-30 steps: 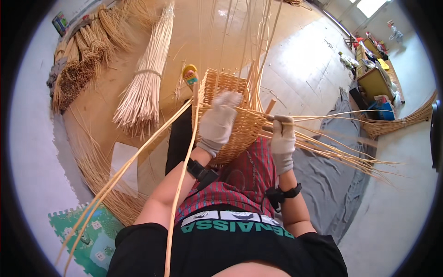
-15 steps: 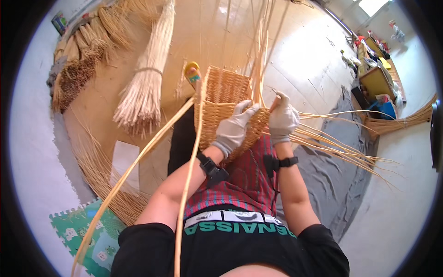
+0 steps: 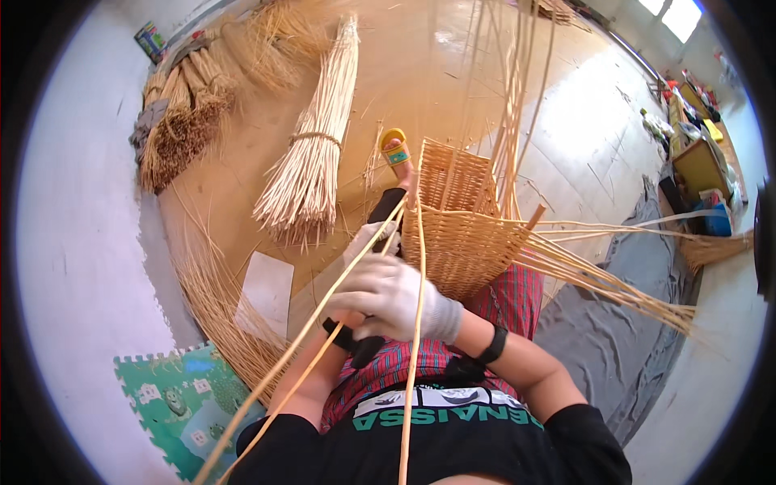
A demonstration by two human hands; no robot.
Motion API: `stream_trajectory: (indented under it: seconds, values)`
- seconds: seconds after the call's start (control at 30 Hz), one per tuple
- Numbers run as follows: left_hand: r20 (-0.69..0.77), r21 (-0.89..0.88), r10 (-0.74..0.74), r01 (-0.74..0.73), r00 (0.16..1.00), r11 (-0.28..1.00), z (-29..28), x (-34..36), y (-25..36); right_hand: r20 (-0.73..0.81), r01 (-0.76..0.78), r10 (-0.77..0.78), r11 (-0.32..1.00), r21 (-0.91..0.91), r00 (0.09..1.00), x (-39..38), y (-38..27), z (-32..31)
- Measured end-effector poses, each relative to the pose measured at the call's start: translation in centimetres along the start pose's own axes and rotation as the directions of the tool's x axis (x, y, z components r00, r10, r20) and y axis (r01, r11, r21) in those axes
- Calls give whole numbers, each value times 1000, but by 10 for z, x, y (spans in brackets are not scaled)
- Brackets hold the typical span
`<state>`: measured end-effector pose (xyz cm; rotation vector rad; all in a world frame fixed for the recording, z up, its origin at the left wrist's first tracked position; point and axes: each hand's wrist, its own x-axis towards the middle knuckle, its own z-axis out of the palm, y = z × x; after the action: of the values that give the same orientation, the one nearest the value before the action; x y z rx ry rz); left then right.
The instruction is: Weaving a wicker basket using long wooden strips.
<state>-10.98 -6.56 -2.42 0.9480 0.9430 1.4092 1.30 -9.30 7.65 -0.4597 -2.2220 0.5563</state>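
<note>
A half-woven tan wicker basket (image 3: 461, 230) is being propped on the lap, over the red plaid cloth (image 3: 493, 311). The white-gloved right hand (image 3: 388, 295) is being curled round a dark tool handle (image 3: 364, 349), w/ long pale cane strands (image 3: 416, 323) crossing it. The white-gloved left hand (image 3: 368, 241) is mostly hidden behind; grip can't be told. A tied bundle of pale straw rods (image 3: 311, 174) is lying on the floor nearby.
</note>
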Motion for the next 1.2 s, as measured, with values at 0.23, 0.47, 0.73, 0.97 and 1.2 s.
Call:
stream_trajectory:
  seconds: [0.23,0.47,0.73,0.97,1.2]
  values:
    - [530,619,26,-408,847,671,34,56,37,298,-115,162,979,-167,941,-28,-2,-3]
    - [127,-251,39,-6,991,968,46,85,-30,-281,-487,537,842,230,796,-96,33,-41]
    - [297,146,-71,28,952,989,46,75,-13,-497,-258,784,602,756,372,-133,90,-84]
    - [357,378,54,-198,933,904,34,83,-41,-718,-765,578,636,98,389,-113,83,-85]
    - [356,427,252,-396,900,813,44,82,-39,-709,-583,429,812,30,560,-100,32,-65]
